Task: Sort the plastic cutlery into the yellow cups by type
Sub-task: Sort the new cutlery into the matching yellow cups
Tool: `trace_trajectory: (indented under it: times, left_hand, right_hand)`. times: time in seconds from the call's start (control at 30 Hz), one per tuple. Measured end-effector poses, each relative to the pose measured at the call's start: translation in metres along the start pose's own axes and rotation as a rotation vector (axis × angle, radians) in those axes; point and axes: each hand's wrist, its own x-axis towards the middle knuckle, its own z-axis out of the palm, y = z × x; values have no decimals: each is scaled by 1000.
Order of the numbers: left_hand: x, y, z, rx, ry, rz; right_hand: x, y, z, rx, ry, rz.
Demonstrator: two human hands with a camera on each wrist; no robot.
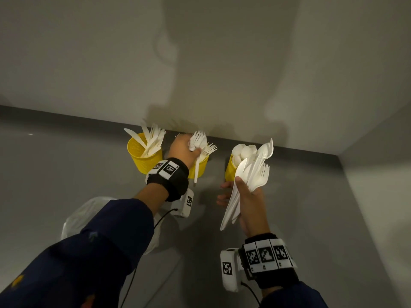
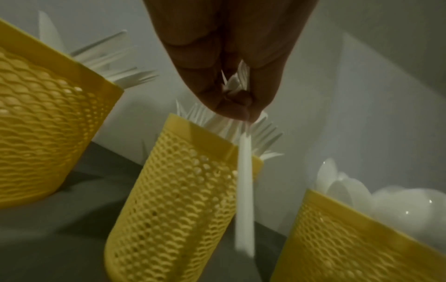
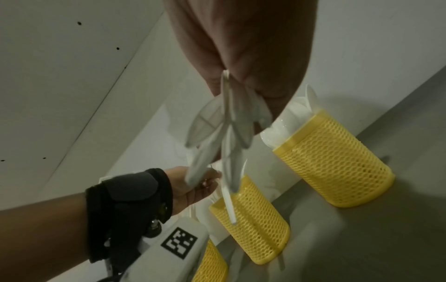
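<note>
left fingers (image 1: 195, 150) round forks (image 1: 199, 138), right fingers (image 1: 224, 185) round mixed cutlery (image 1: 251, 172), middle cup (image 1: 200, 167) half hidden

Your head camera looks forward and down from above both forearms toward the wall corner. Your left wrist camera sits close under the left hand (image 2: 231, 63), facing the middle cup (image 2: 173, 206) at near range. Your right wrist camera looks along its palm (tilted sideways); all three views share that cup (image 3: 255, 215).
</note>
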Motion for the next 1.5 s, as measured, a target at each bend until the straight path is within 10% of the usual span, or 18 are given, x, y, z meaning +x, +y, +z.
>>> trace_trajectory:
  times: [0.5, 0.77, 1.03, 1.17, 1.5]
  left_hand:
    - [6, 0, -4, -571, 320, -127]
    - [1, -18, 4, -542, 271, -157]
    - [-5, -26, 9, -79, -174, -235]
    - [-9, -16, 2, -196, -296, -272]
    - [-73, -13, -31, -202, -49, -44]
  right_hand:
    - [-7, -1, 5, 22, 16, -5]
    - [-5, 4, 4, 8, 21, 14]
    - [-6, 6, 6, -38, 8, 24]
    - [-7, 4, 5, -50, 15, 10]
    - [-18, 2, 13, -3, -31, 12]
